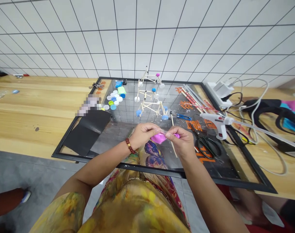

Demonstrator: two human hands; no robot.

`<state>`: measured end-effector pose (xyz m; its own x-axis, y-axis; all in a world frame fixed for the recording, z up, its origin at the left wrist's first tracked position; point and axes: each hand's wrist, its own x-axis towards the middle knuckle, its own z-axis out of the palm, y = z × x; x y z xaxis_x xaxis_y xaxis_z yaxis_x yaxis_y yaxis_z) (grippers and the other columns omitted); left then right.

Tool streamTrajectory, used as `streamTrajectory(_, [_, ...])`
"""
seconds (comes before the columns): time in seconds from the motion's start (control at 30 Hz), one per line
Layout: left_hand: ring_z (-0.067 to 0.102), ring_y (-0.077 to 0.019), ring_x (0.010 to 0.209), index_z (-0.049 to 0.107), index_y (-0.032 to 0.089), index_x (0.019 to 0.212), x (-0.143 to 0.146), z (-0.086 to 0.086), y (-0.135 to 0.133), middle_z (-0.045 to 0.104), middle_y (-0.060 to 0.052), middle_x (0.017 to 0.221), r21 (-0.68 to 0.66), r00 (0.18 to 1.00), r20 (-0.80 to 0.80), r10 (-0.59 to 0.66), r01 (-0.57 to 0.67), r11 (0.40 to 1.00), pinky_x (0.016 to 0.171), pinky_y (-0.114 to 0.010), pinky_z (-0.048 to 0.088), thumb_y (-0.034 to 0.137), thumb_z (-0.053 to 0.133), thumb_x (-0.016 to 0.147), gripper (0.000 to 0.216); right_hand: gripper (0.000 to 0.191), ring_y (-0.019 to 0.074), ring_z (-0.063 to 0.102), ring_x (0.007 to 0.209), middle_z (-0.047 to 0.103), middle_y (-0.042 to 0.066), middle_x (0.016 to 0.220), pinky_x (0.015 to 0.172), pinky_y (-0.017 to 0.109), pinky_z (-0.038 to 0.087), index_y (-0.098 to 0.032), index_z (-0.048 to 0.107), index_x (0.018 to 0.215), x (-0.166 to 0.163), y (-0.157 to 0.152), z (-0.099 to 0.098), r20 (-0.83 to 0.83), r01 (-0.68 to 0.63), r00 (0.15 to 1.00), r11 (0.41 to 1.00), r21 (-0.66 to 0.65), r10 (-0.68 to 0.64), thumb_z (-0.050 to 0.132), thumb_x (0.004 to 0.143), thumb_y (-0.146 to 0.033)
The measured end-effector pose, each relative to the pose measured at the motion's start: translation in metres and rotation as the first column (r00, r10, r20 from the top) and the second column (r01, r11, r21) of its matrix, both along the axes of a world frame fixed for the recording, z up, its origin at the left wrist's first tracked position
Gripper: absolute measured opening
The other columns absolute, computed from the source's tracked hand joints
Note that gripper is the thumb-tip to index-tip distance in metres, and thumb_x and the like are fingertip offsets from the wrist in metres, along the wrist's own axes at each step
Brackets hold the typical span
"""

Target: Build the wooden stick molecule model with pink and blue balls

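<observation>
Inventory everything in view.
soft material: 1, pink, between hands
stick frames: several, pale, panel's middle
loose caps: several, mostly white, panel's left
folded sheet: 1, black, panel's left
glue gun: 1, white, panel's right
scissors: 1, black, panel's right
small tool: 1, blue, beside frames
power strip: 1, white, far right
cables: several, mixed, right
glass panel: 1, black-framed, on table
table: 1, tan, under panel
wall: 1, white, behind table
left hand: 1, bare, pinching material
right hand: 1, bare, pinching material

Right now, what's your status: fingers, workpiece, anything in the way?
Left fingers and right fingers closed on pink piece. Pink showing between them. Pale stick below right fingers, contact unclear; white glue gun off to the right.
</observation>
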<state>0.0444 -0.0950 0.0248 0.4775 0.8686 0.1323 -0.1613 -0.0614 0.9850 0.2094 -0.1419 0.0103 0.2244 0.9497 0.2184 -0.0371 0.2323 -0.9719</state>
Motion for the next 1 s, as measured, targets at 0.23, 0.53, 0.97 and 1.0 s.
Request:
streamTrajectory(0.23, [0.065,-0.0164,0.074,0.075,0.014,0.078,-0.048,0.023,0.01,0.074,-0.007,0.083,-0.118,0.975,-0.075,0.21,-0.218,0.969,0.066,-0.027,0.05,0.04,0.073,0.074,0.026,0.025,0.0108,0.041,0.06,0.047,-0.004,0.066,0.058,0.025,0.034,-0.023,0.068,0.088,-0.01,-0.004,0.008,0.126,-0.102,0.987,0.994,-0.029,0.104,0.077,0.07,-0.037])
streamTrajectory(0.53, [0.063,-0.0151,0.077,0.071,0.015,0.094,-0.105,-0.002,0.1,0.07,-0.004,0.091,0.064,0.671,-0.215,0.709,-0.715,0.696,0.075,-0.029,0.052,0.013,0.057,0.072,0.026,0.028,0.0125,0.041,0.067,0.048,-0.001,0.081,0.058,0.024,0.035,-0.026,0.062,0.102,-0.009,-0.006,0.002,-0.029,-0.147,0.989,0.989,-0.012,0.146,0.068,0.075,-0.026])
streamTrajectory(0.97, [0.055,-0.0282,0.119,0.056,0.009,0.13,-0.12,0.011,0.033,0.059,-0.018,0.129,0.687,0.419,-0.581,0.698,-0.208,0.697,0.105,-0.044,0.044,0.026,0.05,0.089,0.045,0.019,0.013,0.046,0.071,0.051,-0.001,0.078,0.064,0.025,0.038,-0.023,0.066,0.095,-0.009,-0.006,-0.002,0.045,-0.086,0.995,0.996,-0.029,0.088,0.07,0.077,-0.028])
streamTrajectory(1.0, [0.053,-0.029,0.122,0.054,0.009,0.132,-0.127,0.014,0.021,0.058,-0.018,0.13,0.721,0.362,-0.597,0.716,-0.151,0.677,0.106,-0.044,0.043,0.027,0.049,0.09,0.046,0.018,0.013,0.046,0.071,0.051,-0.001,0.077,0.064,0.025,0.038,-0.023,0.066,0.094,-0.009,-0.007,-0.002,0.057,-0.081,0.995,0.996,-0.029,0.083,0.069,0.078,-0.028])
